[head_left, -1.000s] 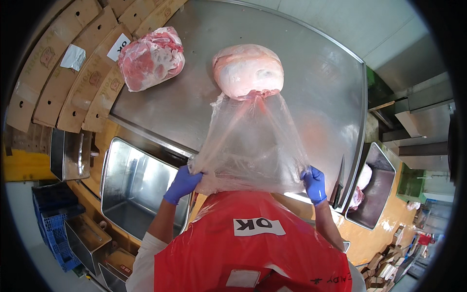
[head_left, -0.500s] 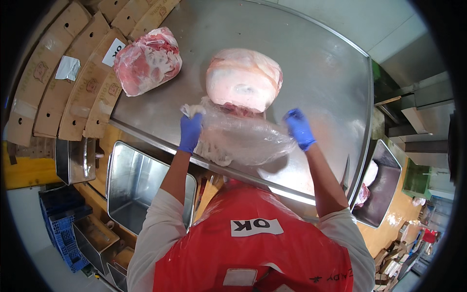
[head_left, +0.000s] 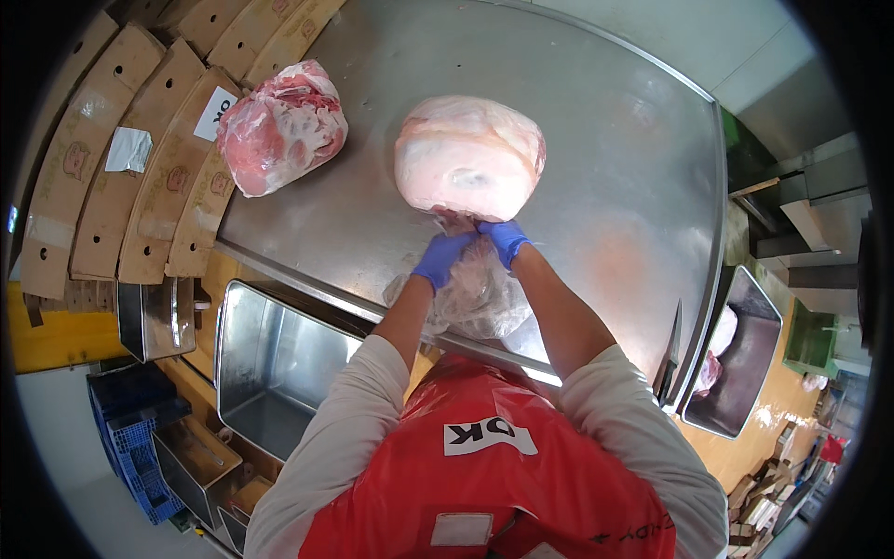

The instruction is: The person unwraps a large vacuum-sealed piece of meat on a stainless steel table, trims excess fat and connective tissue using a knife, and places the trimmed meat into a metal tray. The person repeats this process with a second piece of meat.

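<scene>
A large pale cut of meat (head_left: 466,154) with a smooth fatty surface lies on the metal table (head_left: 596,121). Crumpled clear plastic film (head_left: 484,303) is bunched at its near end and spreads toward the table's front edge. My left hand (head_left: 441,259), in a blue glove, is closed on the film from the left. Close beside it, my right hand (head_left: 506,240), gloved in blue too, grips the film right at the meat's lower edge. Some fingers of both hands are hidden in the bunched film and under the meat.
Another raw meat cut (head_left: 284,135) sits at the table's left, against stacked cardboard boxes (head_left: 140,177). A knife (head_left: 669,359) lies by the right front edge. Metal tubs stand below: one at left (head_left: 279,363), one holding meat at right (head_left: 736,363).
Both hands have come inward and up to the near end of the meat. The film, stretched wide between them before, is now gathered into a bunch. The meat stays in place.
</scene>
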Action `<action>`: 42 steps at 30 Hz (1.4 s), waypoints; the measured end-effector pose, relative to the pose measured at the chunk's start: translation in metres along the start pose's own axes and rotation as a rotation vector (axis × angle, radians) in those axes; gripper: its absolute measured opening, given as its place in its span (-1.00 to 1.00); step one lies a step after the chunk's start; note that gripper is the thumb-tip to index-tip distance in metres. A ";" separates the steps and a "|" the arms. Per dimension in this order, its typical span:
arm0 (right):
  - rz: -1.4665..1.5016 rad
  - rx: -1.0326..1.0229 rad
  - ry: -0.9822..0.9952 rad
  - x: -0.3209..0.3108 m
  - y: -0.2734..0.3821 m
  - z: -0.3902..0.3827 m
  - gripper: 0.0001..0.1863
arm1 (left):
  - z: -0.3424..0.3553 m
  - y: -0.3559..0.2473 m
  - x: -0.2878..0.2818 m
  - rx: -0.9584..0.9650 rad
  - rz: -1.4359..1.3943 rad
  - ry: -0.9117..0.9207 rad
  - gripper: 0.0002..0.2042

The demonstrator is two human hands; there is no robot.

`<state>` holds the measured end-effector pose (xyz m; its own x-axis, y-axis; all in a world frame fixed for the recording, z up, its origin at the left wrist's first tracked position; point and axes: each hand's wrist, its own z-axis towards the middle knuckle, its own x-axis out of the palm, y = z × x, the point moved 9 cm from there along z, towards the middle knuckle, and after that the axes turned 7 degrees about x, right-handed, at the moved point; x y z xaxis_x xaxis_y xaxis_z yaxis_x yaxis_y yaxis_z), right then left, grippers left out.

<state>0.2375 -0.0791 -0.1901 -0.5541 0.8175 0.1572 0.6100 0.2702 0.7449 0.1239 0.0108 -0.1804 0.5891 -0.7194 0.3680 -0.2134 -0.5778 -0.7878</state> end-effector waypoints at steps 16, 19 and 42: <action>-0.086 0.000 -0.013 -0.021 -0.002 -0.155 -0.76 | -0.122 -0.038 0.043 -0.096 -0.361 0.328 -0.65; -0.027 -0.352 0.039 -0.003 0.107 -0.192 -0.80 | -0.097 -0.102 0.072 0.078 -0.570 0.635 -0.66; -1.129 -1.051 -0.302 0.053 0.139 -0.221 -0.68 | -0.125 -0.171 0.038 1.117 0.782 -0.284 -0.58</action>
<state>0.1677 -0.1108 0.0649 -0.2259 0.5482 -0.8052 -0.7481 0.4319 0.5039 0.0851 0.0338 0.0302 0.7722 -0.5294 -0.3512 0.0922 0.6403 -0.7626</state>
